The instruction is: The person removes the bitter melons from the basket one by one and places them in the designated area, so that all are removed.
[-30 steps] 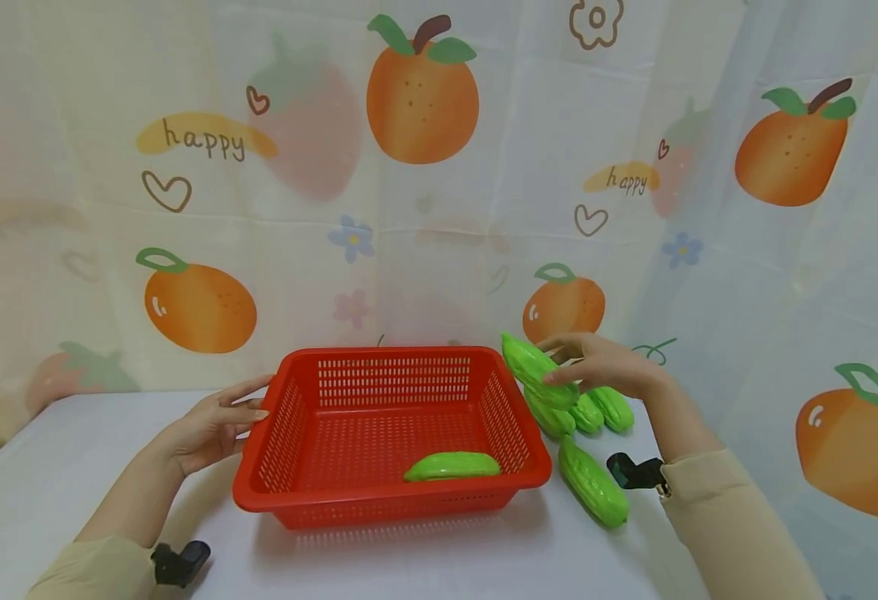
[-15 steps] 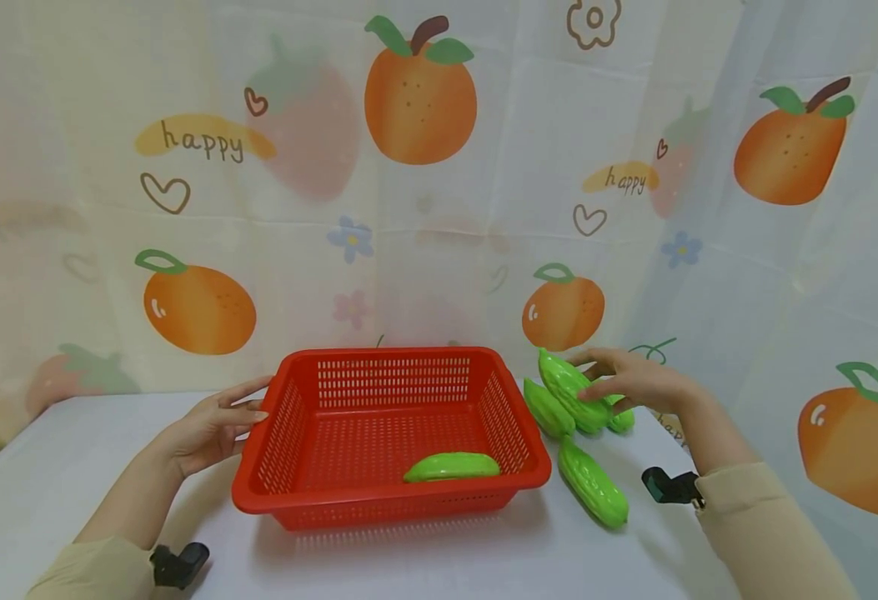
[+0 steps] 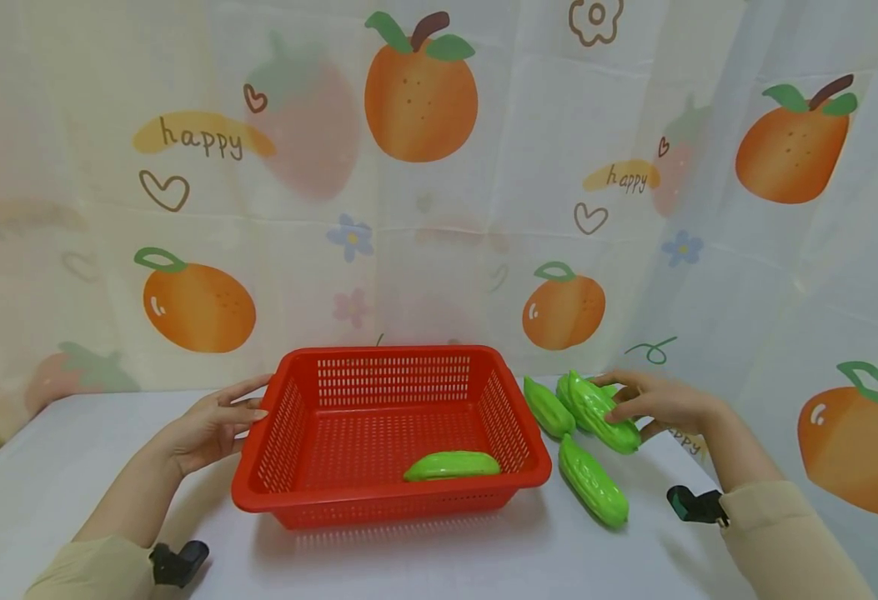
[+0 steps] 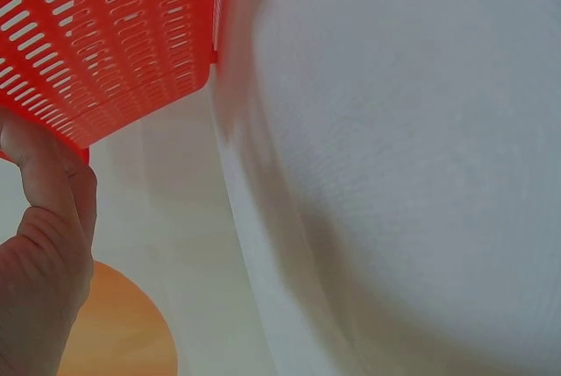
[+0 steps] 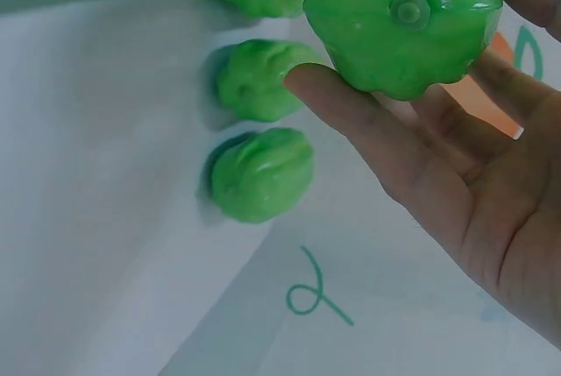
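My left hand point(image 3: 209, 429) holds the left rim of a red plastic basket point(image 3: 397, 496), which stands on the table; the left wrist view shows the fingers at the rim beside the slotted basket wall point(image 4: 114, 34). One green bitter melon point(image 3: 452, 466) lies inside, along the basket's front wall. To the right, my right hand point(image 3: 659, 402) grips another bitter melon point(image 3: 602, 417), raised a little over others. In the right wrist view its round end point(image 5: 408, 21) faces the camera, between thumb and fingers. The held melon partly hides those behind it.
More bitter melons lie right of the basket: one by its back corner point(image 3: 547, 408), one nearer the front point(image 3: 592, 483). Three melon ends line up below the right hand, the lowest point(image 5: 263, 174) near the table edge. A fruit-print curtain point(image 3: 423, 250) hangs behind the white table point(image 3: 378, 567).
My right hand has moved right and down with its bitter melon, away from the basket's back right corner. My left hand and the basket stay in place.
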### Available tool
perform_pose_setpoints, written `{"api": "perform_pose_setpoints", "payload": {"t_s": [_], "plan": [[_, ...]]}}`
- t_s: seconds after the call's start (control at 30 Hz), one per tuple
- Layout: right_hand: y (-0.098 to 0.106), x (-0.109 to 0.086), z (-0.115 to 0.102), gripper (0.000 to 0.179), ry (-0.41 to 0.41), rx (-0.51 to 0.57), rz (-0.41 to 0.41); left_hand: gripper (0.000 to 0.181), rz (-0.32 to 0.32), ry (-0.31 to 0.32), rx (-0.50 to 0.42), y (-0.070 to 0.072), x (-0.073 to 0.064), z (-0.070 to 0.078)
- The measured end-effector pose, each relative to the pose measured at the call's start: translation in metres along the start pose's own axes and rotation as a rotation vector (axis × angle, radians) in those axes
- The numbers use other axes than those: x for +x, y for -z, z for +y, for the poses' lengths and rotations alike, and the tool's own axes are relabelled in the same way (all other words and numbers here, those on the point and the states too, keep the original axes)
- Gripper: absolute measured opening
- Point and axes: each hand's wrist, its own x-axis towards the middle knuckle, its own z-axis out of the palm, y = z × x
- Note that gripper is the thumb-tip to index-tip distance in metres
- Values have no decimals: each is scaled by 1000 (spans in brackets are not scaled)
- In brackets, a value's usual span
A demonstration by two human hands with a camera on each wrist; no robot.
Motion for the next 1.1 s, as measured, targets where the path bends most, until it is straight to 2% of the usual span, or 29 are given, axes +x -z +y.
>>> {"api": "perform_pose_setpoints", "payload": {"t_s": [0.13, 0.37, 0.67, 1.1], "plan": [[-1, -2, 13, 75, -34, 13, 2, 42, 0, 7, 8, 0, 0, 1], [-4, -6, 31, 76, -69, 36, -14, 41, -43, -17, -18, 1, 0, 3], [-8, -10, 52, 72, -131, 35, -19, 41, -46, -16, -27, 0, -2, 4], [-14, -11, 72, 66, -150, 93, -22, 41, -44, -9, -32, -1, -3, 4]]}}
